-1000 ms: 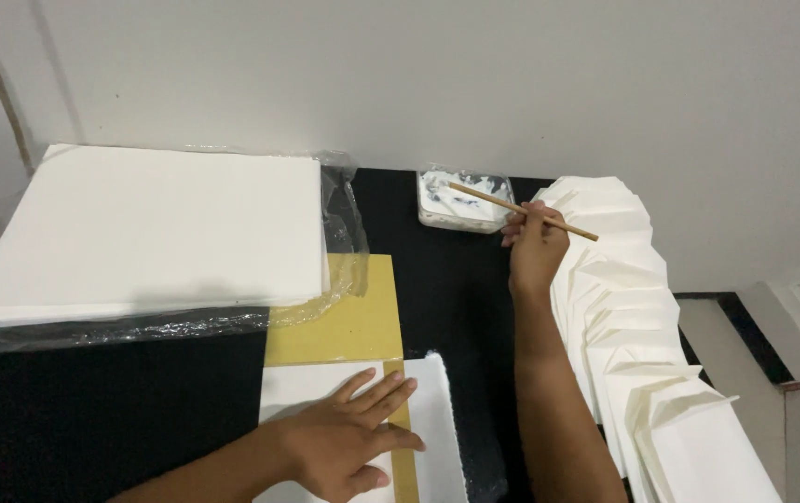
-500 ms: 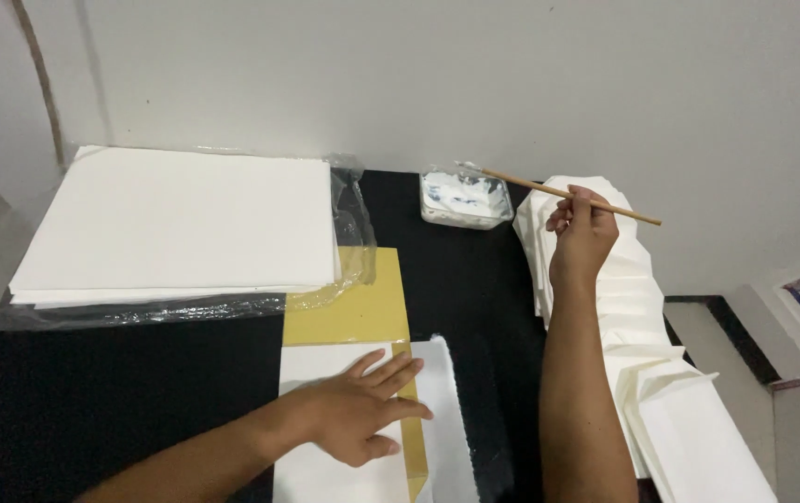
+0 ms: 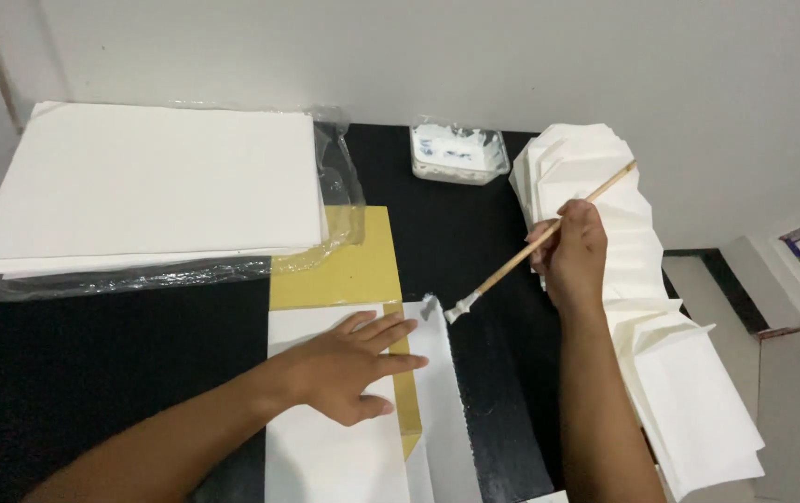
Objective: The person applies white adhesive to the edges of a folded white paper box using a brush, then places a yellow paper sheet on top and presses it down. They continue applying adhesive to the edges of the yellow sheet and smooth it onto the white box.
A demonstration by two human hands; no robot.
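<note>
My right hand (image 3: 572, 256) grips a thin wooden brush (image 3: 540, 242) held at a slant, its white paste-laden tip (image 3: 457, 311) just above the top edge of a white paper sheet (image 3: 442, 401). My left hand (image 3: 353, 366) lies flat with fingers spread on another white sheet (image 3: 325, 447) that covers part of a yellow board (image 3: 344, 265). A small tub of white paste (image 3: 458, 154) stands at the back of the black table (image 3: 92, 363).
A large stack of white paper (image 3: 153, 186) lies on clear plastic wrap (image 3: 339, 200) at the back left. A pile of folded white paper pieces (image 3: 661, 326) runs along the right edge. A white wall rises behind; floor shows at the far right.
My right hand has carried the brush from the paste tub down toward me, and its tip now sits at the sheet's top edge. My left hand has stayed flat on the paper.
</note>
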